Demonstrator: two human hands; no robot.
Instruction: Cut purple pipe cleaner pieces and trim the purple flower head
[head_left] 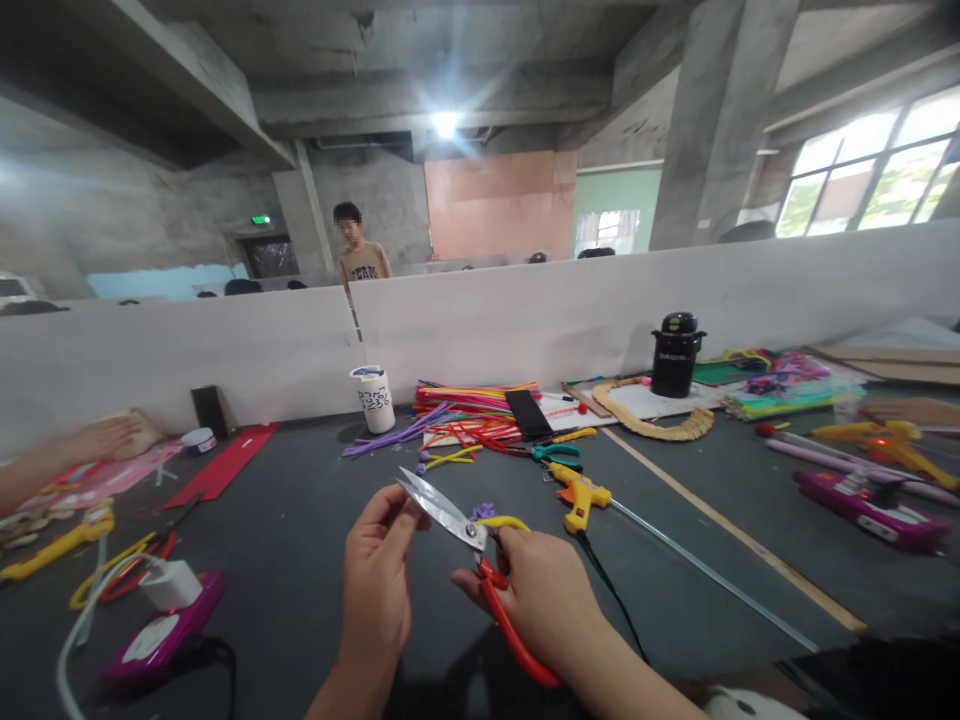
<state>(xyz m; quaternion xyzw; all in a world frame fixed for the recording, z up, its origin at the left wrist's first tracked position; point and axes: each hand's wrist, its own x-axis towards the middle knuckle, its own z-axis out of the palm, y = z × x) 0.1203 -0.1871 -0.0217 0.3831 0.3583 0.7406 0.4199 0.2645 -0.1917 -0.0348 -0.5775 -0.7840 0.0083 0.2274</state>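
Observation:
My right hand (551,585) is wrapped round the red and yellow handles of a pair of scissors (457,520), with the blades pointing away to the upper left. By the blade tips, my left hand (381,565) is closed in a pinch; whatever lies between its fingertips is hidden or too small to name. A small purple curled piece (482,511) shows just behind the scissors' pivot. To the right of them lies a yellow hot glue gun (581,497) with a clear glue stick (712,570) out of its back.
Beyond my hands lie colourful pipe cleaners (476,400), a black phone (528,414), teal-handled pliers (556,456) and a white cup (372,398). A black bottle (675,355) stands by the white partition (487,320). Purple power strips (169,625) flank both sides. Another person's hand (112,440) is at left.

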